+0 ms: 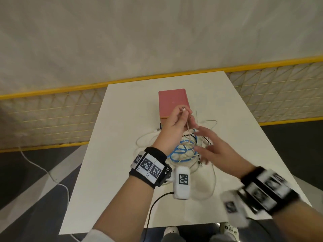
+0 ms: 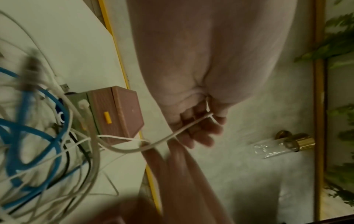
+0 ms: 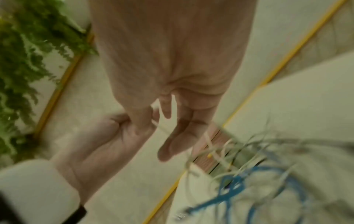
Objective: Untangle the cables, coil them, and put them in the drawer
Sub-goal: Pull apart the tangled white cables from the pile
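While my left hand [image 1: 176,119] pinches one end of a thin white cable [image 2: 184,128] and holds it up above the pile, my right hand [image 1: 213,147] hovers over the tangle [image 1: 185,149] with fingers spread and nothing in them. To do this well, I judge I should keep the pinched end high and steady, then run the free fingers down that one strand, lifting it out of each loop rather than yanking, since a hard pull would likely tighten the knot around the blue cable [image 1: 181,151]. Everything sits on the white table [image 1: 122,154], just in front of the pink box [image 1: 172,100]. From my head I see only the box's top; my left wrist view shows its front, with a yellow handle [image 2: 107,117], which I take for the drawer, apparently closed.
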